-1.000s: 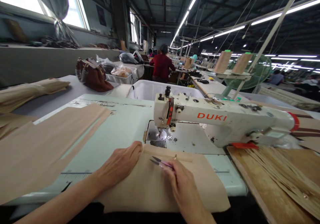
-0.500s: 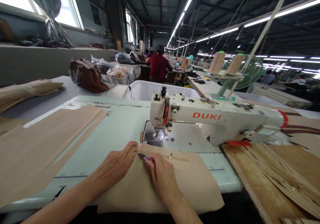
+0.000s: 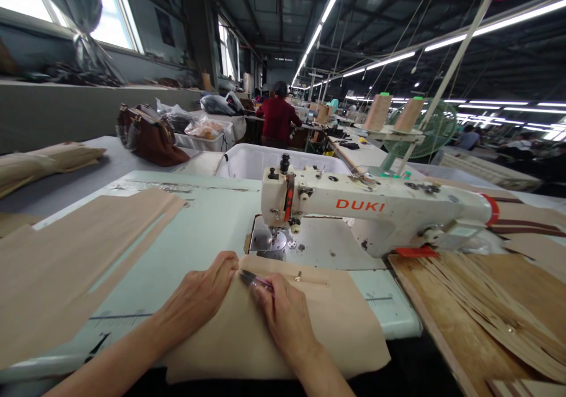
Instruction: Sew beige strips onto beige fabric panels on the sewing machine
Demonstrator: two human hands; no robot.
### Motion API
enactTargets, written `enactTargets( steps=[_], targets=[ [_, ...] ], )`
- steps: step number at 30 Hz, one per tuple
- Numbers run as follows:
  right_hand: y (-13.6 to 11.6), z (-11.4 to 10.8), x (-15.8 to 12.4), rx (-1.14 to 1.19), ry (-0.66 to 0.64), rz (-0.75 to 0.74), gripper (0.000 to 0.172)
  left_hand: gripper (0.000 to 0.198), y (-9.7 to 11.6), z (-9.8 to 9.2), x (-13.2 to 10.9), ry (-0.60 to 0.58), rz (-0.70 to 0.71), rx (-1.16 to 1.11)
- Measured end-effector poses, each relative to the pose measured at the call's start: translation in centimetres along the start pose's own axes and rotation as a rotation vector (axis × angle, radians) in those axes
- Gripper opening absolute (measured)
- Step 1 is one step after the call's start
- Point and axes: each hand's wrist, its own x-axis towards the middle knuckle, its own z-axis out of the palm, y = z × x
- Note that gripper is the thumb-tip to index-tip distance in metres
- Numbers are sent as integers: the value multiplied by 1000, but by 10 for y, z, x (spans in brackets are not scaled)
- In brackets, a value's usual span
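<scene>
A tan fabric piece (image 3: 336, 320) with a zipper strip along its top edge lies on the pale green table in front of the white DUKI sewing machine (image 3: 371, 211). My left hand (image 3: 201, 297) rests fingers-down on the fabric's left top corner, curled and pressing it. My right hand (image 3: 285, 317) grips small thread snips (image 3: 250, 277), their blades pointing left at the fabric corner beside my left fingertips. A small metal zipper pull (image 3: 298, 277) sits on the strip to the right.
A large tan fabric piece (image 3: 75, 255) lies at left on the table (image 3: 212, 220). Stacked tan strips (image 3: 481, 308) lie on a wooden board at right. A white bin (image 3: 247, 161), a brown bag (image 3: 145, 134), thread cones (image 3: 393, 114) and a person in red (image 3: 278, 120) are behind.
My right hand moved left with the snips, from the middle of the zipper strip to the fabric's left corner by my left fingertips. The view shifted slightly.
</scene>
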Motion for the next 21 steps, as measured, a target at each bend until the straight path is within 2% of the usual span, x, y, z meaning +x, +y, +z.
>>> enactTargets(
  steps=[11,21],
  targets=[
    [1,9,10,-29,-43,-38,34,30,-3,6,-2,59,15,7],
    [5,-8,-4,4,13,-18,33,32,3,8,-3,187,59,-6]
  ],
)
